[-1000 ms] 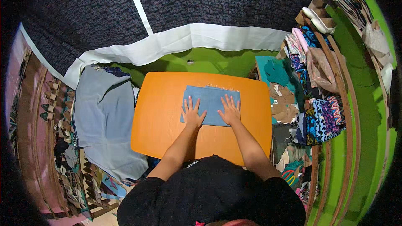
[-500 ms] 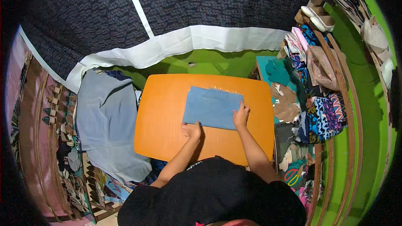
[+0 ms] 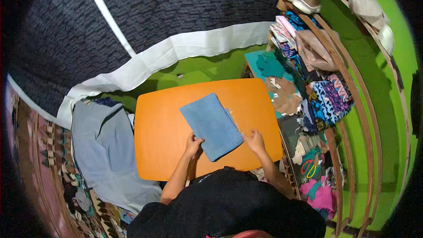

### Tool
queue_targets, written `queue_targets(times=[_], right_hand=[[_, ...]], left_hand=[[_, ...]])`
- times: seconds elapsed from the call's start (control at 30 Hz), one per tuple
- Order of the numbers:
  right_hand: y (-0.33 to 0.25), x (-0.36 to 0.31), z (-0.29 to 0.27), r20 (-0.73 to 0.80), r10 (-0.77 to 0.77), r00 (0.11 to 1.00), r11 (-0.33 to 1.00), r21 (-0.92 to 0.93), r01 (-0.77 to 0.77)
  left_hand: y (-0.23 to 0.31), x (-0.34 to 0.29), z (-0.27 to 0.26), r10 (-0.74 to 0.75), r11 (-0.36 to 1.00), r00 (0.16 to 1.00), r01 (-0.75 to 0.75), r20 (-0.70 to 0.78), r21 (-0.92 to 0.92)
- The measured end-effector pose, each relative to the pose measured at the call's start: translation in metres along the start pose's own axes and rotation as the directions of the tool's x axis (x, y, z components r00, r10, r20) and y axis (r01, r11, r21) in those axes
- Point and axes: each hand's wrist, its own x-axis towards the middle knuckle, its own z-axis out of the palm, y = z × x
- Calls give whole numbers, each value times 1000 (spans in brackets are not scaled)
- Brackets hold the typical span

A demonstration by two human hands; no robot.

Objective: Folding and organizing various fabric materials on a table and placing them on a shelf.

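Observation:
A folded piece of blue denim-like cloth (image 3: 211, 125) lies slanted on the orange table (image 3: 158, 119). Pale frayed threads stick out along its right edge. My left hand (image 3: 193, 144) grips the cloth's lower left edge, thumb on top and fingers partly hidden beneath. At the lower right corner is my right hand (image 3: 254, 141), thumb and forefinger apart, its thumb close to or touching the cloth.
Grey-blue cloth (image 3: 103, 136) drapes over something left of the table. On the right are stacked patterned fabrics (image 3: 332, 101), brown scraps (image 3: 284, 97) and scissors with red and yellow handles (image 3: 309, 167). Wooden rails (image 3: 363, 105) run along the green wall.
The folded cloth has turned clockwise, its frayed edge going from the far side to the right. My right hand has come nearer to me and opened. The view has tilted.

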Motion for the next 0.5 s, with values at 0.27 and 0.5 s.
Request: queue_targets(times=[0.27, 0.5], right_hand=[[-51, 30, 2, 444, -200, 874, 893, 450, -25], [12, -25, -44, 627, -24, 779, 239, 760, -604]], left_hand=[[83, -30, 57, -99, 954, 930, 190, 355, -231], [122, -22, 101, -212, 946, 533, 323, 819, 34]])
